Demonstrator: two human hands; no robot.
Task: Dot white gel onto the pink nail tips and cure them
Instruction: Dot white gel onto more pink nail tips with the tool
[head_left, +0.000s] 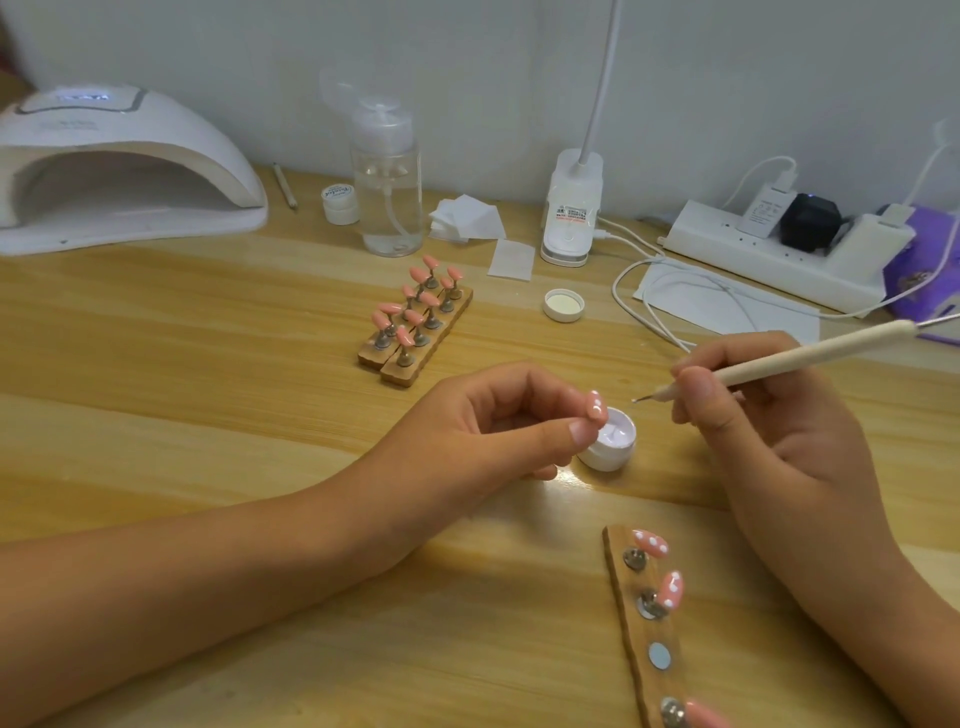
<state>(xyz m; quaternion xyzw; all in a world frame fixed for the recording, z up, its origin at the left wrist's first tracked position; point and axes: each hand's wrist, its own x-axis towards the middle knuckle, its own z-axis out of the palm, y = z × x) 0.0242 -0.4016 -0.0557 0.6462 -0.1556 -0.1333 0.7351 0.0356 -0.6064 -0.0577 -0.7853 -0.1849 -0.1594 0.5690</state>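
**Grip state.** The left hand (483, 441) pinches one pink nail tip (751, 407) between thumb and forefinger. Whether the pinch sits on the tip's edges or on a stand beneath it cannot be told. The tip is held just above the left rim of the open gel pot (610, 441). The right hand (779, 431) grips the dotting tool (810, 358) in a pen hold close to its working end. The metal point hovers over the pot, near the held tip but apart from it.

**Step in hand (judged).** White dots already show on the held tip, and more are probably to be placed.
- Load only a small bead of gel.
- Rest both wrists on the table (208, 467).
- Touch the point down square to the surface and lift straight off, without dragging.
- Keep the pinching fingers clear of wet dots.
- Match the spacing of the dotted tips (652, 543) on the near holder strip (641, 629).

**Orientation.** The held tip's long axis stands roughly upright in the view, with its painted face towards the camera. The tool's long axis runs from upper right down to lower left, with the point aimed at the tip.
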